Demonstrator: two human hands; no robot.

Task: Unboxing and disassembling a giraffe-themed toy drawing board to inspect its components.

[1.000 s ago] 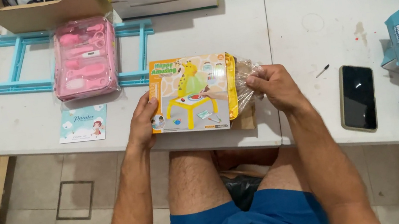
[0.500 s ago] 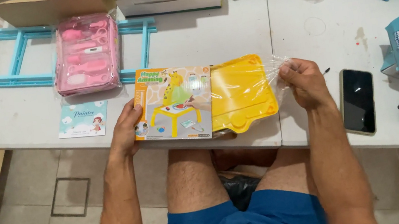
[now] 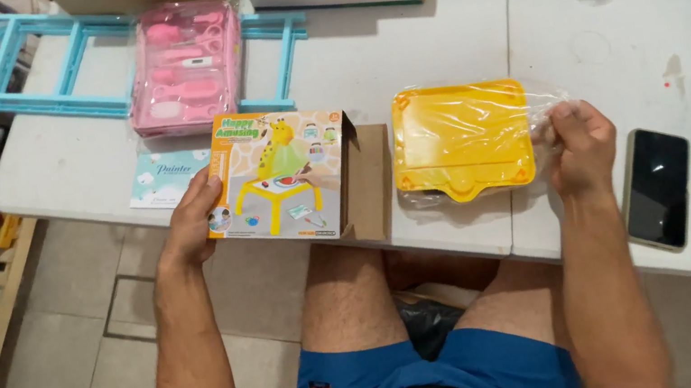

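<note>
While your left hand [image 3: 190, 222] grips the colourful toy box [image 3: 281, 174] by its left edge at the frame's centre, its brown end flap [image 3: 367, 183] hangs open. Your right hand [image 3: 580, 148] pinches the clear plastic bag [image 3: 544, 105] around the yellow tray [image 3: 462, 140], which lies on the white table [image 3: 425, 54] just right of the box, near a black phone [image 3: 657, 188].

we see a printed cardboard box [image 3: 281, 176] (matt brown inside its flap), a glossy yellow plastic tray [image 3: 461, 140] under crinkled clear film, and a smooth white table [image 3: 398, 58].
</note>
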